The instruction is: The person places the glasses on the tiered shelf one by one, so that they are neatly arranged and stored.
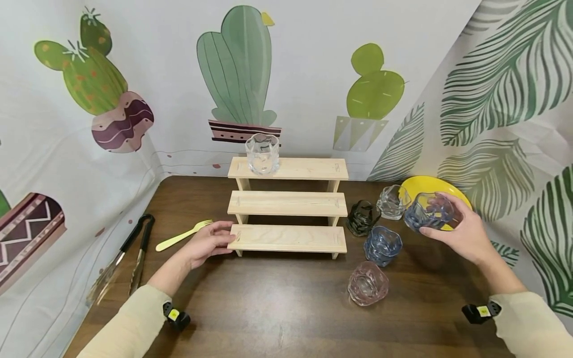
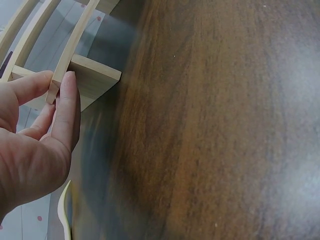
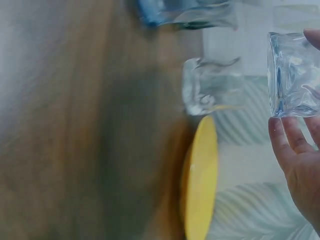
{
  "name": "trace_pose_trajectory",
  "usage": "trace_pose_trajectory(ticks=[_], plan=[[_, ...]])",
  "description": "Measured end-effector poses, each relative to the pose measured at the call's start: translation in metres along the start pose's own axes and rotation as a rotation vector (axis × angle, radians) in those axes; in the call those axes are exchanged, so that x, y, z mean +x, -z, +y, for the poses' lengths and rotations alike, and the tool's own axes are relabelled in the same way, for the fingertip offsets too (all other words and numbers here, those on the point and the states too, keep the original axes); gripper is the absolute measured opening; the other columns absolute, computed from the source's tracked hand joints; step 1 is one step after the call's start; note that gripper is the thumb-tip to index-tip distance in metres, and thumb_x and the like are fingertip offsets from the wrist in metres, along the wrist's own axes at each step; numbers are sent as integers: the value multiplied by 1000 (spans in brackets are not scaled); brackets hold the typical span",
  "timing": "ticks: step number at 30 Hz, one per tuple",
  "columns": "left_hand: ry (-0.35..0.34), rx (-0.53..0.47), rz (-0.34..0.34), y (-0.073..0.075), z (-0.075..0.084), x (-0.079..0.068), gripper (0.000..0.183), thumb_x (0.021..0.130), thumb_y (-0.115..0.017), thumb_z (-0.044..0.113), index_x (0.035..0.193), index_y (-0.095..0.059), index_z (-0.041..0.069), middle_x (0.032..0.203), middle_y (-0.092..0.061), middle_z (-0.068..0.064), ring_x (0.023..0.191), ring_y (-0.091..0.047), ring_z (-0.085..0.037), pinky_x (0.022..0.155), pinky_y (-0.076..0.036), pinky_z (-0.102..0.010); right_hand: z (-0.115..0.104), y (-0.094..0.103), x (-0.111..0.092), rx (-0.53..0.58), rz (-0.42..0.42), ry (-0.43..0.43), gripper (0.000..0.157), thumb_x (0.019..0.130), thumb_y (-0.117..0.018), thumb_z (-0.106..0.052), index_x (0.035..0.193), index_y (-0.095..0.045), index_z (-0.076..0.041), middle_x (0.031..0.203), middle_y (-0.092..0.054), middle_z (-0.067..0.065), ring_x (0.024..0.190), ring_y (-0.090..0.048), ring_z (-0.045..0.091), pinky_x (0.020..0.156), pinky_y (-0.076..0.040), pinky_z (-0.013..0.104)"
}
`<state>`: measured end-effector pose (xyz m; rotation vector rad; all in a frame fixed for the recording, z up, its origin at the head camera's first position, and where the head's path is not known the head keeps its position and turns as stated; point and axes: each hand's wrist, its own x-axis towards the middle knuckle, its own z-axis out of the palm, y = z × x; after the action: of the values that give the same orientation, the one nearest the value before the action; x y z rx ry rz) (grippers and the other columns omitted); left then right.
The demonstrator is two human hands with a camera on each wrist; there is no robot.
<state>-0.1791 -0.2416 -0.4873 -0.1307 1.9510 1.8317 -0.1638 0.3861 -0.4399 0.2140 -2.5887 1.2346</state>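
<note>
My left hand (image 1: 210,244) pinches the left end of the lowest step of a three-step wooden display stand (image 1: 288,238); in the left wrist view, thumb and fingers (image 2: 64,112) lie on either side of the board. On the top step stands a clear glass cup (image 1: 262,154). My right hand (image 1: 465,231) grips a pale blue glass cup (image 1: 428,211) from its side, raised off the table in front of a yellow plate (image 3: 202,180). Near it on the table stand a clear cup (image 1: 393,202), a dark grey cup (image 1: 362,219), a blue cup (image 1: 383,247) and a pink cup (image 1: 368,284).
Black-handled tongs (image 1: 139,243) and a pale yellow fork (image 1: 181,237) lie left of the stand on the brown wooden table (image 1: 277,308). A cloth backdrop (image 1: 309,64) printed with cacti and leaves rises behind the table.
</note>
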Motion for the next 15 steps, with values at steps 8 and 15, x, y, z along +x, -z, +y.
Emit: trace_pose_trajectory(ticks=[8,15], plan=[[-1,-4,-5,0,-1,1,62,99,-70,8,152,-39,-4,124,-61,-20,100,-69,-23,87,-61,-39,-35,0,24,49,-3,25,91,73,-93,1,152,-48,-9,127,-62,-10,111,-57,-5,87,-42,4],[-17,-9,-22,-1,-1,0,64,100,-69,8,153,-37,-7,121,-62,-18,98,-69,-22,86,-61,-37,-64,-7,45,69,-34,32,86,76,-92,-4,151,-49,-11,129,-63,-3,111,-57,0,87,-44,6]])
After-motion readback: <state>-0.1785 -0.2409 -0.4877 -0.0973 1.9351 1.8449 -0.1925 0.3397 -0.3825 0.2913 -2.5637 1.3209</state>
